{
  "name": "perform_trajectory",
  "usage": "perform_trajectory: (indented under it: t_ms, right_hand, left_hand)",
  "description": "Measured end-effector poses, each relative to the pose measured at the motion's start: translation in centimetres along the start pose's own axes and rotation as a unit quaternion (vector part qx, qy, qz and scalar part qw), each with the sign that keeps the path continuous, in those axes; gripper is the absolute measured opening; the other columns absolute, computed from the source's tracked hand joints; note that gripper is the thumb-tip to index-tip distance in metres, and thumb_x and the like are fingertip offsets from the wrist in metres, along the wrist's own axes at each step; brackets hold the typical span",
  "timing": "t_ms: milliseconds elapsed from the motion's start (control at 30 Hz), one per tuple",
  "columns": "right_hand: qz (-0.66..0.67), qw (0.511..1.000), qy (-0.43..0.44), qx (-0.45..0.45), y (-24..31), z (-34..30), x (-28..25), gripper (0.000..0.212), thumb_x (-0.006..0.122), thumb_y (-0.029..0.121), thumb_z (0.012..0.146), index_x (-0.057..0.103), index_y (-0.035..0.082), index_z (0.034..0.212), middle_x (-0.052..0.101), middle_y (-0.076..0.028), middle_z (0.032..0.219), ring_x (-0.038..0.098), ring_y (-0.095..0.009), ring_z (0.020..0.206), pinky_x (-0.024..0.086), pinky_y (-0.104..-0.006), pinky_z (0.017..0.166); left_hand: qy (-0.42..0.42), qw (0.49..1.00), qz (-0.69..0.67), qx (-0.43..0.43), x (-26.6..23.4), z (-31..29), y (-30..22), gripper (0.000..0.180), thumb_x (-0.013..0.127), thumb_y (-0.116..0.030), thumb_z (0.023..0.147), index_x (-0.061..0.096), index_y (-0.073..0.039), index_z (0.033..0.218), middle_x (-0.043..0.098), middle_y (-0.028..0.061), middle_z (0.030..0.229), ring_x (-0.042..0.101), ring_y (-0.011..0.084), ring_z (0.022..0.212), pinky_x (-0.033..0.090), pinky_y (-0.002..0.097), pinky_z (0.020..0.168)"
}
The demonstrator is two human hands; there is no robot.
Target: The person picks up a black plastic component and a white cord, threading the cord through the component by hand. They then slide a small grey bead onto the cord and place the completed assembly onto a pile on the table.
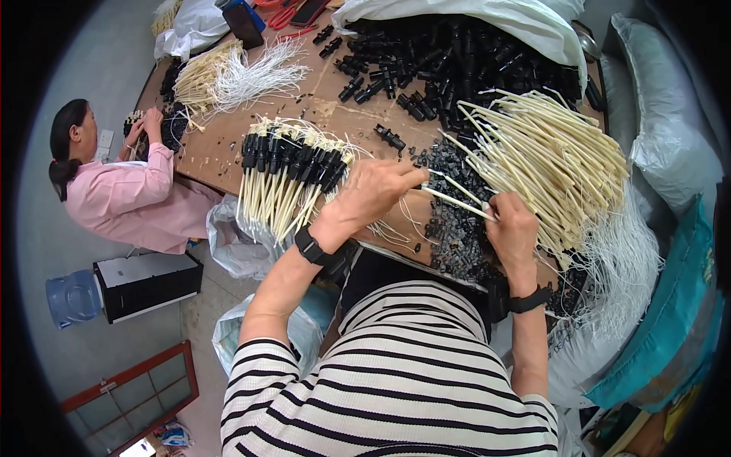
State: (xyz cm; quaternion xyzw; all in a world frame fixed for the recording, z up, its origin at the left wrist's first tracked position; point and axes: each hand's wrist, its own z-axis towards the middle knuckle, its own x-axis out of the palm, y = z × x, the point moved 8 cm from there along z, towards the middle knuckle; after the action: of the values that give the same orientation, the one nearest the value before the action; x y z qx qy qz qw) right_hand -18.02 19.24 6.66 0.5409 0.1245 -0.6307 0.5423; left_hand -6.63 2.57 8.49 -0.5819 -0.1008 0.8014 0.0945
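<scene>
Between my hands stretches a pair of cream sleeved wires (460,201), running slantwise above a spread of small black parts (453,236). My left hand (377,190) is closed on their left ends, thumb and fingers pinched. My right hand (512,228) grips the other ends, its fingers curled toward me. Just left of my left hand lies a row of black connector housings (293,156) with cream sleeved wires coming out of them. Close to my right hand is a large heap of loose cream sleeved wires (552,164), with thin white wire ends (613,259) hanging off its near side.
Black connector housings (457,61) are piled at the back beside a white sack (487,11). More wire bundles (228,80) rest on the brown table (221,145). A co-worker in a pink shirt (122,190) sits at the left. Filled sacks (670,107) stand at the right.
</scene>
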Motion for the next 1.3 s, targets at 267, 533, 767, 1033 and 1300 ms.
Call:
perform_trajectory:
  t_ms: [267, 533, 767, 1033, 1300]
  right_hand:
    - [0.100, 0.994, 0.014, -0.039, 3.4, 0.3, 1.2, 0.013, 0.070, 0.006, 0.075, 0.062, 0.005, 0.085, 0.062, -0.012, 0.099, 0.064, -0.032, 0.076, 0.051, -0.0364, 0.061]
    - [0.668, 0.719, 0.126, 0.142, -1.8, -1.3, -0.4, 0.014, 0.072, 0.015, 0.080, 0.062, 0.005, 0.079, 0.065, -0.007, 0.094, 0.060, -0.013, 0.074, 0.047, -0.0245, 0.064]
    - [0.172, 0.979, 0.111, 0.010, 4.4, -1.1, 3.3, 0.028, 0.071, 0.011, 0.076, 0.063, 0.008, 0.103, 0.062, -0.009, 0.068, 0.061, -0.028, 0.057, 0.047, -0.0362, 0.052]
    - [0.169, 0.985, -0.005, 0.021, 3.9, -0.9, 1.8, 0.017, 0.064, 0.007, 0.078, 0.070, 0.007, 0.094, 0.067, -0.011, 0.075, 0.065, -0.029, 0.063, 0.050, -0.0360, 0.055]
    - [0.155, 0.987, 0.030, 0.024, 3.7, -1.2, 2.9, 0.016, 0.065, 0.007, 0.077, 0.070, 0.007, 0.092, 0.067, -0.012, 0.075, 0.065, -0.030, 0.061, 0.050, -0.0366, 0.055]
  left_hand:
    - [0.042, 0.971, -0.226, 0.057, 3.3, 0.1, -4.9, 0.037, 0.073, -0.012, 0.072, 0.063, -0.013, 0.108, 0.068, 0.0085, 0.086, 0.063, 0.0287, 0.066, 0.050, 0.0368, 0.059]
    - [0.033, 0.888, -0.278, -0.366, 4.6, -4.3, 4.0, 0.007, 0.063, -0.010, 0.087, 0.064, -0.005, 0.092, 0.058, 0.0050, 0.065, 0.053, 0.0151, 0.055, 0.043, 0.0310, 0.054]
    - [-0.032, 0.868, -0.398, -0.297, 5.8, -2.4, 1.1, 0.017, 0.063, -0.001, 0.080, 0.068, -0.001, 0.097, 0.061, -0.0031, 0.070, 0.052, 0.0062, 0.058, 0.041, 0.0228, 0.051]
    - [0.031, 0.965, -0.169, -0.197, 5.2, -2.8, 0.0, 0.036, 0.056, 0.005, 0.073, 0.062, -0.005, 0.107, 0.063, 0.0148, 0.091, 0.061, 0.0332, 0.086, 0.048, 0.0398, 0.076]
    - [0.058, 0.966, -0.190, -0.165, 4.9, -2.0, -1.7, 0.035, 0.057, 0.002, 0.073, 0.063, -0.006, 0.107, 0.063, 0.0149, 0.091, 0.060, 0.0356, 0.088, 0.047, 0.0432, 0.075]
